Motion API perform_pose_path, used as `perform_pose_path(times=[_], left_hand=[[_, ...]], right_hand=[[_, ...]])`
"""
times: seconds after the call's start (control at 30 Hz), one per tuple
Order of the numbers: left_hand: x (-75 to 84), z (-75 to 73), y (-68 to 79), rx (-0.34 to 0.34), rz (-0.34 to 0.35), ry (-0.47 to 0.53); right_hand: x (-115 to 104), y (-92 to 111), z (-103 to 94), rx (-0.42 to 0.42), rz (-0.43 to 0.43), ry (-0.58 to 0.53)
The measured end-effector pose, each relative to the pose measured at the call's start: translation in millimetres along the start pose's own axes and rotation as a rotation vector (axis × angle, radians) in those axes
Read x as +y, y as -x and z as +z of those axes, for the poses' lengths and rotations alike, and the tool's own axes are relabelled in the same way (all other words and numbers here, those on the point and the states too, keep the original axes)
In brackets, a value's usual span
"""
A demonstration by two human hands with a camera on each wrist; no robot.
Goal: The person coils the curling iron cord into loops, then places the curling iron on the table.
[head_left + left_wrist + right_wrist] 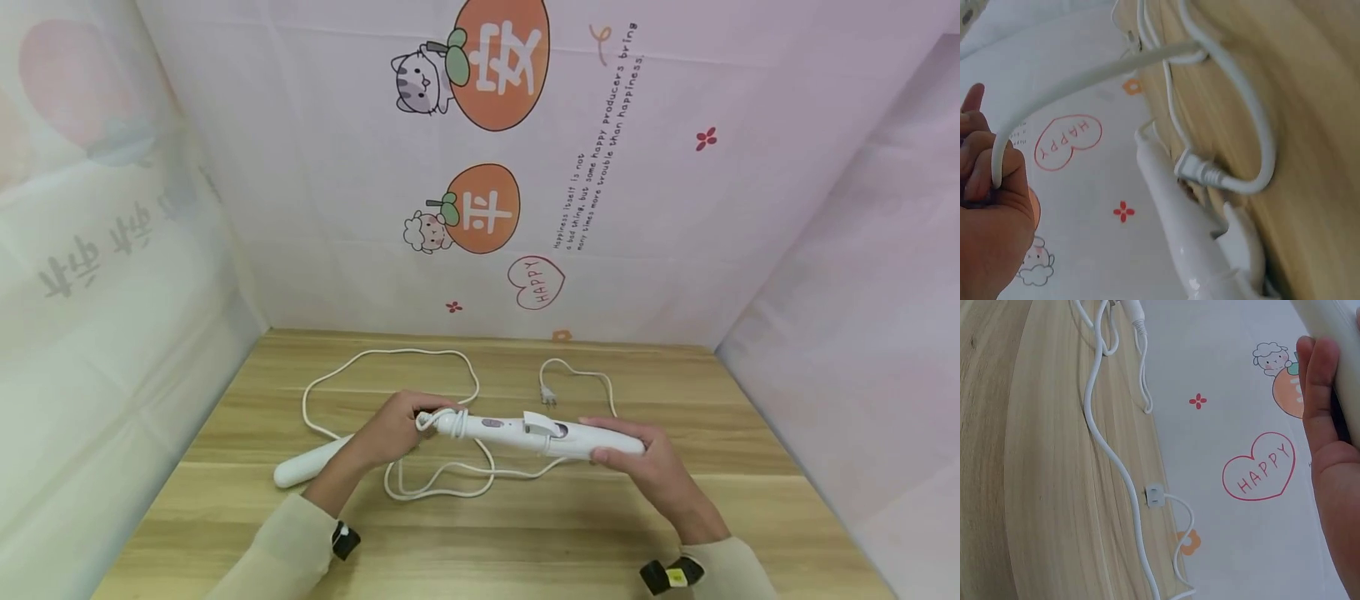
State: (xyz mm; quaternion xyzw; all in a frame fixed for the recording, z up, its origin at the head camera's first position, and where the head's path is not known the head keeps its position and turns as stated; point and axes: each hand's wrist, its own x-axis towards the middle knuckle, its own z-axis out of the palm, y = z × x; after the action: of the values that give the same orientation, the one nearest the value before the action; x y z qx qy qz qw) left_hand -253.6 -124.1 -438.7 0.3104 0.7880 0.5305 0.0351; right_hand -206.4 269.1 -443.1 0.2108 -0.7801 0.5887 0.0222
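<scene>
A white curling iron with a raised lever and a grey button is held above the table between both hands. My right hand grips its smooth right end; the right wrist view shows fingers curled along the white body. At the other end my left hand pinches the white power cord, which is looped about the tail. In the left wrist view the curled fingers hold this cord. Beneath my left forearm a second white hair tool lies on the table, partly hidden.
White cord runs in loops over the wooden table. A two-pin plug lies towards the back. A plug-like connector shows in the left wrist view. Printed cloth walls stand behind and at both sides.
</scene>
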Motion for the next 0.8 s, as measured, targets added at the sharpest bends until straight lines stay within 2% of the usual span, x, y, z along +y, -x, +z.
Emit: perform_pose_path(times=[0.17,0.23,0.3,0.4,0.63,0.8], left_hand=[[0.9,14.7,4.7,0.034,-0.095,0.068],[2.6,19.3,6.7,0.034,-0.114,0.105],[3.5,23.0,7.9,0.032,-0.103,0.126],[5.5,27.1,9.8,0.033,-0.108,0.12],[13.2,40.3,8.9,0.096,-0.223,0.084],[18.7,44.1,15.6,0.14,-0.236,0.025]], right_hand=[[-0.3,-2.9,2.9,0.05,0.02,0.017],[-0.5,-3.8,4.1,0.063,0.034,0.024],[-1.8,-4.4,5.6,0.075,0.056,0.025],[-4.2,-5.4,8.0,0.094,0.088,0.045],[-1.0,-8.0,9.6,0.147,0.157,0.12],[0.1,-8.1,9.3,0.187,0.178,0.126]])
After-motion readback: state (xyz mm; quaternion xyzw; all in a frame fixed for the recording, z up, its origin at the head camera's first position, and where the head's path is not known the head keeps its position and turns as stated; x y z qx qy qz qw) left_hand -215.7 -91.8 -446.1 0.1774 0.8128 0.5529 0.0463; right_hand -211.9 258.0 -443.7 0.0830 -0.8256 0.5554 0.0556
